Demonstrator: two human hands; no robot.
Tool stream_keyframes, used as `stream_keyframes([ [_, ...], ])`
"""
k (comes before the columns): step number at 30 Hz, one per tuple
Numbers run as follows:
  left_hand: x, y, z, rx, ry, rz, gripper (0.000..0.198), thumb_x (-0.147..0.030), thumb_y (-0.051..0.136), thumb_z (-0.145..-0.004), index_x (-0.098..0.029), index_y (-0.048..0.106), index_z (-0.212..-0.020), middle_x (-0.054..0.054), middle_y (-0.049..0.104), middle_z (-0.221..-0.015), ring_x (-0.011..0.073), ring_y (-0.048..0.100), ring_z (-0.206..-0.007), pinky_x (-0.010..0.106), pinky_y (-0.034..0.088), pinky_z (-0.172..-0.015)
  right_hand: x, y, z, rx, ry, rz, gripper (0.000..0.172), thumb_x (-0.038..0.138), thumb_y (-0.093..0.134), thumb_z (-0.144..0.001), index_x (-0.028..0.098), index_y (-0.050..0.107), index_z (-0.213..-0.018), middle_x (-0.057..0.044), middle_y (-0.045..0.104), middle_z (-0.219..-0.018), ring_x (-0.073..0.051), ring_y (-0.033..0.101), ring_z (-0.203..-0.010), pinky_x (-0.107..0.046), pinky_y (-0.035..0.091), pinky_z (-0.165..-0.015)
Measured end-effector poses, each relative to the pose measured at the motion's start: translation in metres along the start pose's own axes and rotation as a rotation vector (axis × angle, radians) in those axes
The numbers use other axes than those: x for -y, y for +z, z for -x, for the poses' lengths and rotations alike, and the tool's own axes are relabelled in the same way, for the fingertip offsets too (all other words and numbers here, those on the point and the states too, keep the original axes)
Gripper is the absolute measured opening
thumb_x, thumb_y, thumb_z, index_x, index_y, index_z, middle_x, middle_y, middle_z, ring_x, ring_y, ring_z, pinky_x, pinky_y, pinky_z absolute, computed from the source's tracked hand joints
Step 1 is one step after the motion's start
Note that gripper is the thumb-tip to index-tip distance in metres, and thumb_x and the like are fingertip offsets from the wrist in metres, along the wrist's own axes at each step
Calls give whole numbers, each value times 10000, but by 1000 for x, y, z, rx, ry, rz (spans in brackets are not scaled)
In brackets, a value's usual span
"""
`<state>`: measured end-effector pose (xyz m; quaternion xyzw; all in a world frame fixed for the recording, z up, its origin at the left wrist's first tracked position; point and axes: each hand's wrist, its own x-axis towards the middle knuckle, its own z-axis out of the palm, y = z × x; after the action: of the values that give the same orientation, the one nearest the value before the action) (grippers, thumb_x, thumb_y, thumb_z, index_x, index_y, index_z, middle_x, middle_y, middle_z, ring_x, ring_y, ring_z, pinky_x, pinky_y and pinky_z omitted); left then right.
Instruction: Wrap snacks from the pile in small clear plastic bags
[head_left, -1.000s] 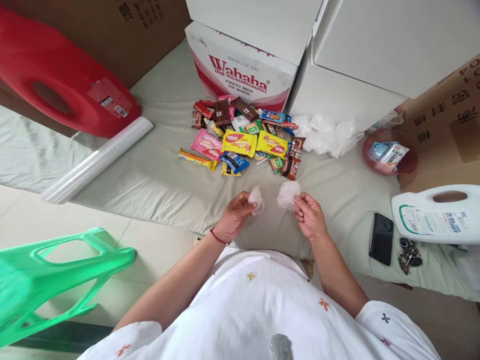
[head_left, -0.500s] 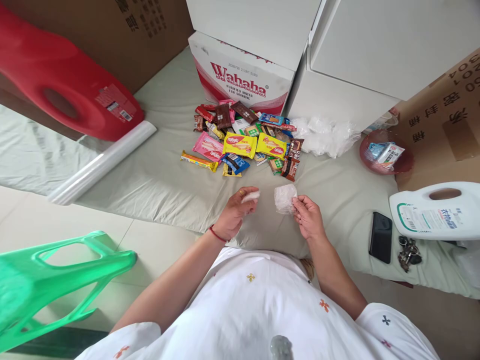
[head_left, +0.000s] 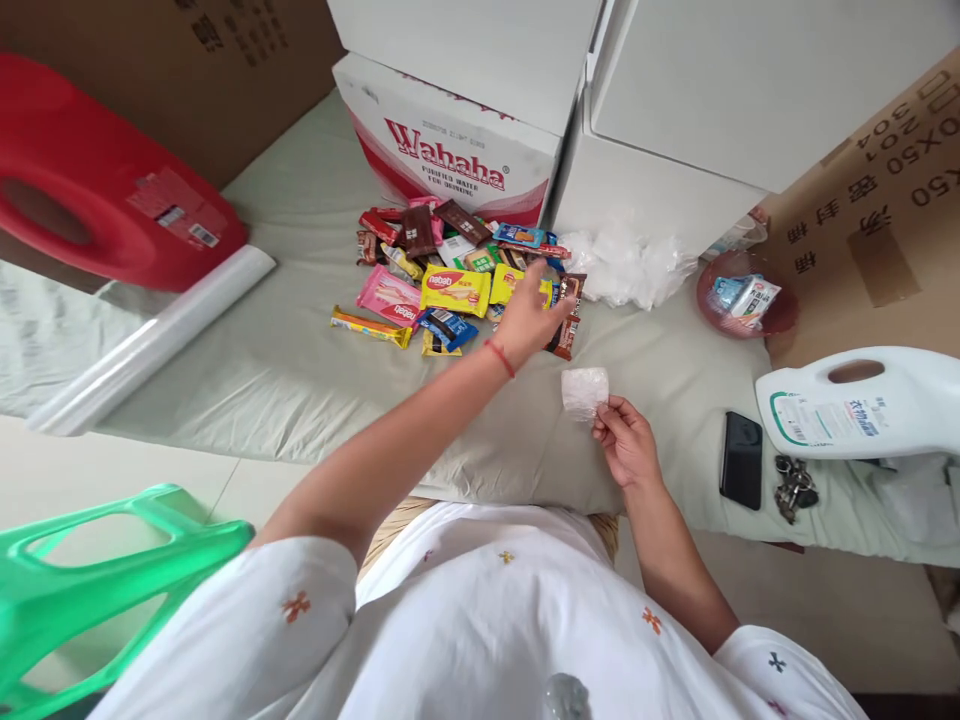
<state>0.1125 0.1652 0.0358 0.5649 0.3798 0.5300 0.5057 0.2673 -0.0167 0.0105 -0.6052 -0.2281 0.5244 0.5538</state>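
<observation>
My left hand (head_left: 531,318) reaches over the right part of a pile of wrapped snacks, fingers spread and nothing visible in them. Beneath it, a yellow nabati wafer packet (head_left: 510,284) is partly covered. Another yellow nabati packet (head_left: 455,290), a pink wafer packet (head_left: 388,298) and brown snack packets (head_left: 418,232) lie to its left. Near the front of the cloth, my right hand (head_left: 628,440) pinches a small, flat, whitish see-through plastic bag (head_left: 584,390) by its lower right corner. Bunched clear plastic bags (head_left: 630,268) rest right of the snacks.
A Wahaba-like carton printed "Wahaha" (head_left: 450,140) stands behind the snacks. Left are a red jug (head_left: 112,190), a plastic film roll (head_left: 157,340) and a green stool (head_left: 112,570). Right are a red bowl (head_left: 709,300), white jug (head_left: 862,405), phone (head_left: 742,460) and keys (head_left: 795,488).
My left hand has moved forward and right onto the snacks; the whitish bit it held no longer shows. My right hand still holds the small bag. The view has shifted slightly.
</observation>
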Motion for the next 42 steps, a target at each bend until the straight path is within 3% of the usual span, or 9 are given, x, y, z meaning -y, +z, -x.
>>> stream_keyframes([
  [3, 0, -9, 70, 83, 28, -220, 151, -317, 656, -910, -177, 704, -937, 94, 658, -1003, 236, 619, -1022, 380, 517, -906, -2, -2, -5, 6, 27, 9, 335, 368, 881, -608, 225, 703, -853, 40, 581, -710, -97, 475, -592, -220, 425, -497],
  [5, -2, -15, 109, 162, 134, -332, 140, -307, 654, -915, -203, 726, -975, 93, 651, -1040, 231, 612, -1021, 380, 509, -920, -2, 2, -9, 29, 22, 49, 313, 371, 866, -631, 222, 707, -855, 50, 561, -674, -86, 443, -558, -205, 371, -459],
  [8, 2, -19, 137, 286, 207, -485, 271, -325, 696, -895, -223, 729, -1144, 106, 642, -1122, 249, 587, -1052, 416, 491, -957, 0, 11, -12, 89, 16, 94, 307, 407, 863, -661, 212, 709, -842, 60, 530, -625, -71, 399, -513, -194, 313, -422],
  [14, 19, -24, 141, 285, 140, -565, 331, -398, 753, -857, -229, 742, -1140, 113, 671, -1105, 283, 581, -1050, 466, 480, -951, 0, 25, -12, 191, 122, 0, 344, 404, 902, -631, 196, 683, -796, 66, 512, -634, -36, 341, -473, -170, 256, -385],
  [20, 19, -19, 146, 244, -2, -297, 255, -363, 657, -934, -191, 732, -1107, 89, 664, -1024, 176, 618, -829, 321, 506, -758, 0, 22, -9, 204, 209, -95, 405, 406, 945, -585, 193, 679, -804, 74, 476, -641, -23, 309, -491, -140, 244, -384],
  [26, 23, -12, 145, 151, -147, -193, 167, -319, 616, -928, -179, 696, -886, 17, 621, -785, 131, 550, -692, 264, 428, -656, -2, 24, -4, 259, 91, 61, 585, 446, 953, -572, 239, 715, -1065, -5, 664, -889, -120, 547, -723, -187, 448, -485],
  [31, 25, -23, 144, 75, -401, 45, 296, -467, 677, -872, -175, 632, -878, -28, 556, -713, 106, 451, -625, 248, 366, -600, -8, 13, -7, 171, 29, 171, 387, 482, 908, -625, 201, 737, -828, 17, 597, -707, -82, 423, -561, -208, 340, -435],
  [35, 25, -36, 149, 14, -503, 190, 346, -502, 747, -817, -181, 626, -859, -47, 515, -677, 99, 422, -627, 239, 350, -601, -7, 2, -8, 172, 85, 106, 362, 439, 928, -603, 203, 745, -807, 25, 584, -708, -68, 402, -550, -206, 304, -442],
  [42, 15, -48, 153, -28, -669, 591, 400, -453, 884, -708, -177, 618, -822, 29, 657, -1056, 132, 592, -868, 268, 493, -771, -5, 2, -5, 218, 126, 10, 392, 549, 861, -709, 207, 741, -860, 11, 586, -771, -67, 418, -576, -185, 295, -436],
])
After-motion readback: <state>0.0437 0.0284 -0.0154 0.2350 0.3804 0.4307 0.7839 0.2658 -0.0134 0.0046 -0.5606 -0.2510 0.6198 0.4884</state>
